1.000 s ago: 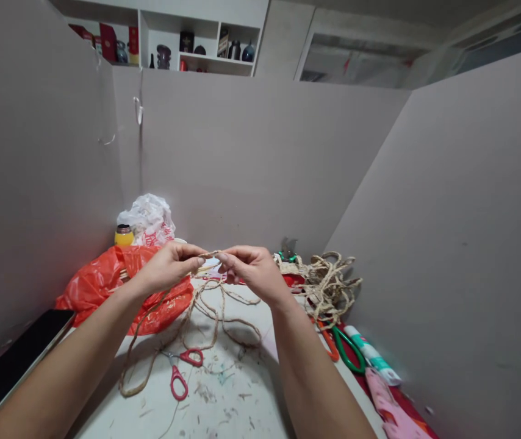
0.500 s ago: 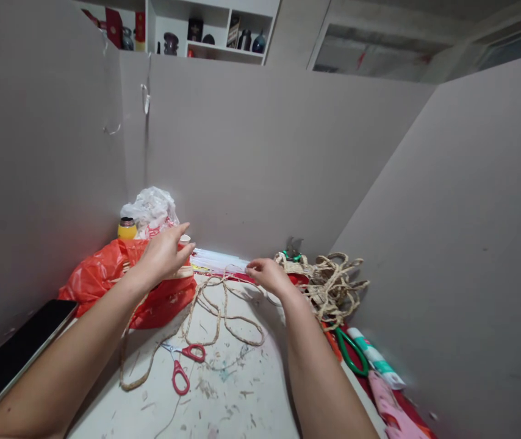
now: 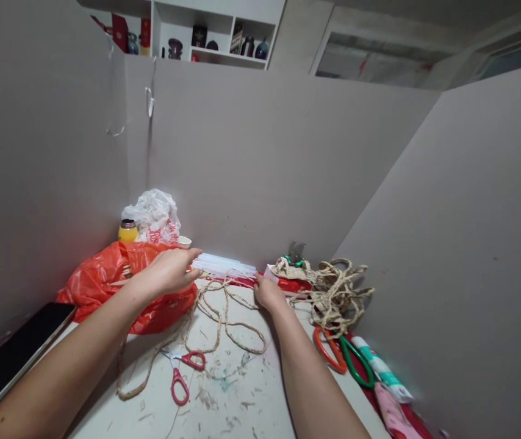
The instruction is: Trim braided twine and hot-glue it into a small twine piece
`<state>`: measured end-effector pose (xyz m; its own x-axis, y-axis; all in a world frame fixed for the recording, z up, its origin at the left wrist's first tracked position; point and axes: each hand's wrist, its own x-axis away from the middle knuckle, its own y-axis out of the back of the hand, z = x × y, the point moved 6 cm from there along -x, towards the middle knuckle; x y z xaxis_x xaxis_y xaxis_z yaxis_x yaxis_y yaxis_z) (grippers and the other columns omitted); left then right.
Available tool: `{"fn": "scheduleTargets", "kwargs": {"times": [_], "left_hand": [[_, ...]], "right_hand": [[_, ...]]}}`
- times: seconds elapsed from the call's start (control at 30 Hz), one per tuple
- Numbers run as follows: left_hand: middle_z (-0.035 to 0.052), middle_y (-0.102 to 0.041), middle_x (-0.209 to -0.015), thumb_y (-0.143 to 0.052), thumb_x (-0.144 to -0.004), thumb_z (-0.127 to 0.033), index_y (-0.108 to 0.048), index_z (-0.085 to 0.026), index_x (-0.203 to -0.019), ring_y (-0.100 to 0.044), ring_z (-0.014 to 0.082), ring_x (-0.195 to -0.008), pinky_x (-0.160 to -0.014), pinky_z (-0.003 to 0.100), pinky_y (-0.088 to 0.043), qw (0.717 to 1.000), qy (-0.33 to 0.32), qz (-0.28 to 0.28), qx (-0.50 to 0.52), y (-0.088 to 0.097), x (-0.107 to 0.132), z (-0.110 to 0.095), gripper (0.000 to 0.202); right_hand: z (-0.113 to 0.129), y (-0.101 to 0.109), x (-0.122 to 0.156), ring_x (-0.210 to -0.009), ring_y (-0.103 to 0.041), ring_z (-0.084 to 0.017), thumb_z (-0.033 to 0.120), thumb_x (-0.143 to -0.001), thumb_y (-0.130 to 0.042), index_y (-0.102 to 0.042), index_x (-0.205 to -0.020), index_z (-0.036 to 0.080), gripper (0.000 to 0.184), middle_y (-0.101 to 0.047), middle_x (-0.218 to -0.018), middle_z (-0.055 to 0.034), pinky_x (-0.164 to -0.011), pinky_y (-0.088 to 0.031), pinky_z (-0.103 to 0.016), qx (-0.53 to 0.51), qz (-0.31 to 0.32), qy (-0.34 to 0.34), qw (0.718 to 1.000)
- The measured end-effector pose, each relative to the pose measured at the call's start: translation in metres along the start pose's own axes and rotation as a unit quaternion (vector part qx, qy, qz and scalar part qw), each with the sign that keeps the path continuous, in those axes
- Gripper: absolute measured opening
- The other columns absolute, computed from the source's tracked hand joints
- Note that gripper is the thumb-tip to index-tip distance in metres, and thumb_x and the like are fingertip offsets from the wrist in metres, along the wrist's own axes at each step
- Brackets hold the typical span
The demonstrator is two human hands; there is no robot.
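My left hand [image 3: 173,270] is stretched over the red plastic bag [image 3: 100,268], its fingers apart and nothing seen between them. Farther right, my right hand [image 3: 270,295] has its fingertips together at the right end of a bundle of white translucent sticks [image 3: 224,266]. Whatever those fingers pinch is hidden or too small to name. Between my hands a braided straw cord [image 3: 246,349] lies in loose loops on the white tabletop [image 3: 224,402]. Red-handled scissors [image 3: 180,385] rest partly spread near the cord.
A heap of braided cord [image 3: 340,299] sits at the right, with green-handled pruners [image 3: 295,256] behind it. Orange [image 3: 329,350] and green handles [image 3: 356,363] lie below it. A phone [image 3: 17,360] lies left; a yellow jar [image 3: 127,231] and white bag [image 3: 155,213] stand behind. Grey partitions enclose the table.
My right hand has come down and slightly right, its fingers closing together. My left hand has moved a little right and lower. The view has shifted slightly, and the orange handle shows more.
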<state>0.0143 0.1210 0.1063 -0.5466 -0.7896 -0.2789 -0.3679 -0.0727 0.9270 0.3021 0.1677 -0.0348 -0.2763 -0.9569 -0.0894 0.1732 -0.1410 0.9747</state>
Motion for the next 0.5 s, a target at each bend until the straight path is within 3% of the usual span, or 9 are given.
{"fn": "scheduleTargets", "kwargs": {"times": [0.23,0.37,0.5], "left_hand": [[0.0136,-0.070,-0.109,-0.047,-0.085,-0.038,-0.053,-0.018,-0.131,-0.066,0.0283,-0.096,-0.077,0.033,-0.047,0.999,-0.018,0.039,-0.001,-0.019,-0.002,-0.005,0.050],[0.0129,-0.070,-0.110,-0.051,-0.083,-0.036,-0.056,-0.022,-0.127,-0.064,0.0295,-0.100,-0.080,0.034,-0.046,0.999,-0.013,0.052,-0.005,-0.044,-0.005,-0.012,0.047],[0.0144,-0.065,-0.116,-0.054,-0.082,-0.027,-0.058,-0.019,-0.122,-0.058,0.0293,-0.110,-0.090,0.037,-0.043,0.998,-0.006,0.055,-0.002,-0.076,-0.009,-0.017,0.041]], "right_hand": [[-0.002,0.000,0.001,-0.099,-0.061,-0.022,0.031,-0.092,-0.056,-0.057,-0.118,0.018,0.029,-0.059,-0.120,-0.0089,-0.083,-0.052,-0.042,-0.007,0.021,0.001,1.000],[-0.001,0.003,0.003,-0.099,-0.061,-0.022,0.031,-0.092,-0.057,-0.056,-0.119,0.017,0.030,-0.059,-0.120,-0.0088,-0.082,-0.053,-0.042,-0.039,0.015,0.005,0.999],[0.006,0.012,0.005,-0.099,-0.061,-0.022,0.031,-0.092,-0.056,-0.056,-0.119,0.017,0.030,-0.059,-0.120,-0.0087,-0.083,-0.052,-0.042,-0.104,-0.037,0.017,0.994]]}}
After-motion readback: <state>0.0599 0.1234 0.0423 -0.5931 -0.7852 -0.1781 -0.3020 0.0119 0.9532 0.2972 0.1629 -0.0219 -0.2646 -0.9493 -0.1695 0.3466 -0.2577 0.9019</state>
